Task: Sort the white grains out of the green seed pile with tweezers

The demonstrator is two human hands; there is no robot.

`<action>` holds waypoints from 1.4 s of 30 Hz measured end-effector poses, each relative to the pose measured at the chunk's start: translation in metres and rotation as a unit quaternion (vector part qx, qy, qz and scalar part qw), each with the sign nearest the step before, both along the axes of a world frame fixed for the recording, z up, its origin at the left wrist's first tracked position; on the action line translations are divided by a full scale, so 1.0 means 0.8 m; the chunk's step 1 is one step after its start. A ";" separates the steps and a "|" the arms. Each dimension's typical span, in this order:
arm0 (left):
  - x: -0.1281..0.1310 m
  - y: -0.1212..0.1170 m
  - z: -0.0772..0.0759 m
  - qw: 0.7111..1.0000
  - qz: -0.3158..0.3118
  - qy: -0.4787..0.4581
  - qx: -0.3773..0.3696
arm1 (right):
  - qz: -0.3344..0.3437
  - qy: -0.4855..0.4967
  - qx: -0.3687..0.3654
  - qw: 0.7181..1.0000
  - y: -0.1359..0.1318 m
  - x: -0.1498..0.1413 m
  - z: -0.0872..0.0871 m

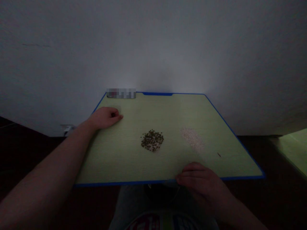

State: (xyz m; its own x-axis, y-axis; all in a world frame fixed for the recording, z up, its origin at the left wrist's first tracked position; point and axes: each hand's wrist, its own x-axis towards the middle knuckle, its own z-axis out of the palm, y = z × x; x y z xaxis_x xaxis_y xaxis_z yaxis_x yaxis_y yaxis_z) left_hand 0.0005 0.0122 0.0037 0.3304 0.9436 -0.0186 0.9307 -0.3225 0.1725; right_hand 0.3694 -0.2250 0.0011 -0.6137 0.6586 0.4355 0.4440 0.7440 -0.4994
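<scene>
Right hand [201, 180], pale pile [192, 139] diagonal beyond

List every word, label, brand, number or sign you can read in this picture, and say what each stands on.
None can be read.
Strip at the tabletop's far left corner: pixelated, illegible.
Colourful printed item at the picture's bottom edge: dim and cut off; any lettering is unreadable.

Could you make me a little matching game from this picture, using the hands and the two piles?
1. left hand
2. dark pile
3. right hand
4. pale pile

A. at the near edge of the tabletop
B. to the right of the other pile
C. by the tabletop's left side
D. to the left of the other pile

Pairs: 1-C, 2-D, 3-A, 4-B
</scene>
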 end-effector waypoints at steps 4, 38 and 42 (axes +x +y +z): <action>0.003 -0.003 0.004 1.000 0.008 0.008 -0.005 | -0.014 0.015 -0.004 1.000 -0.002 0.002 0.006; 0.007 -0.005 0.009 1.000 0.008 -0.003 -0.009 | -0.162 -0.176 0.165 0.957 -0.016 -0.075 -0.012; 0.006 -0.004 0.007 1.000 0.006 -0.008 -0.010 | -0.140 -0.197 0.149 0.959 -0.006 -0.089 -0.007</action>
State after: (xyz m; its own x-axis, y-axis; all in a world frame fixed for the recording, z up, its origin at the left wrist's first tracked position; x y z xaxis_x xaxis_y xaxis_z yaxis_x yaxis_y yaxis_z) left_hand 0.0050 0.0090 0.0094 0.3202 0.9468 -0.0319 0.9315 -0.3085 0.1929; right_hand 0.2984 -0.2296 -0.0041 -0.5866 0.7038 0.4007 0.7577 0.6517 -0.0356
